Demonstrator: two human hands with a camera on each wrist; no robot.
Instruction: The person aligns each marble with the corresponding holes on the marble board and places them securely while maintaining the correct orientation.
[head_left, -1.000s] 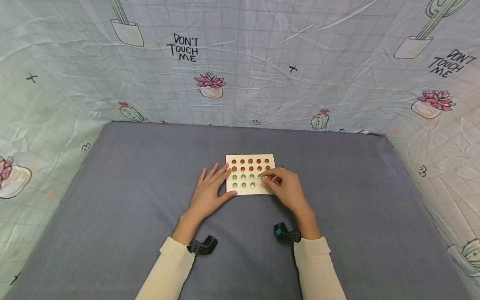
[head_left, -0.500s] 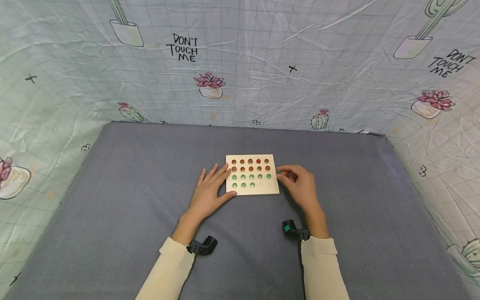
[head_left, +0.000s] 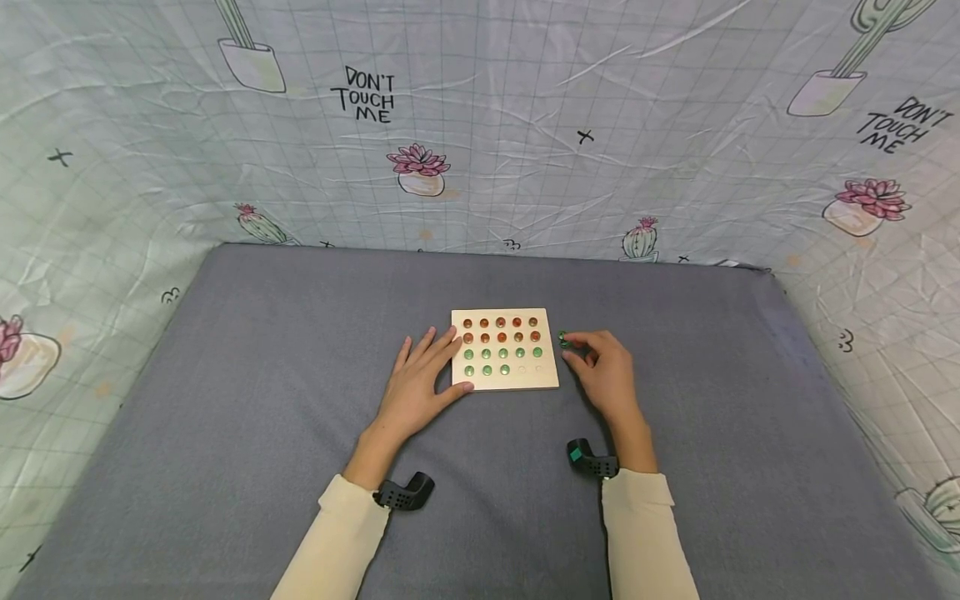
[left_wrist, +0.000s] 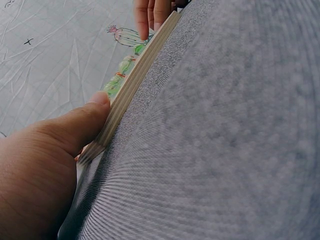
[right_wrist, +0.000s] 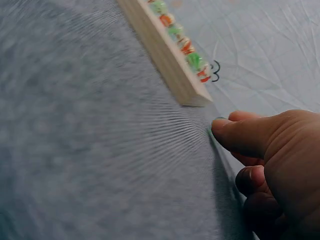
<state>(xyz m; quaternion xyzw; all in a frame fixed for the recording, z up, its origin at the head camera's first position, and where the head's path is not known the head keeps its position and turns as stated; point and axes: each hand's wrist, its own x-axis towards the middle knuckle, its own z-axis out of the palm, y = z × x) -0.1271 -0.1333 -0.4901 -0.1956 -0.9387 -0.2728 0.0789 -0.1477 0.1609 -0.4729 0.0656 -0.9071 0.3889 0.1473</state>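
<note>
A pale wooden board [head_left: 551, 379] lies on the grey cloth. Its two far rows hold red beads [head_left: 501, 322], its nearer rows green beads [head_left: 487, 354], and two holes at the near right are bare. My left hand [head_left: 450, 360] lies flat, fingers straight against the board's left edge; the left wrist view shows its thumb [left_wrist: 75, 127] on the board's [left_wrist: 135, 82] side. My right hand [head_left: 570, 347] rests on the cloth right of the board, fingers loosely curled. Its forefinger tip touches a loose green bead [head_left: 562, 337]; the thumb is apart from it.
The grey cloth [head_left: 262, 400] covers the table and ends at a printed cactus-pattern sheet [head_left: 525, 150] hung at the back and both sides. A black camera mount sits on each wrist [head_left: 405, 492] [head_left: 588, 461].
My right hand has left the board's green rows and moved right onto the cloth, then reached forward to the loose green bead. One more green bead sits in the board. The left hand stayed.
</note>
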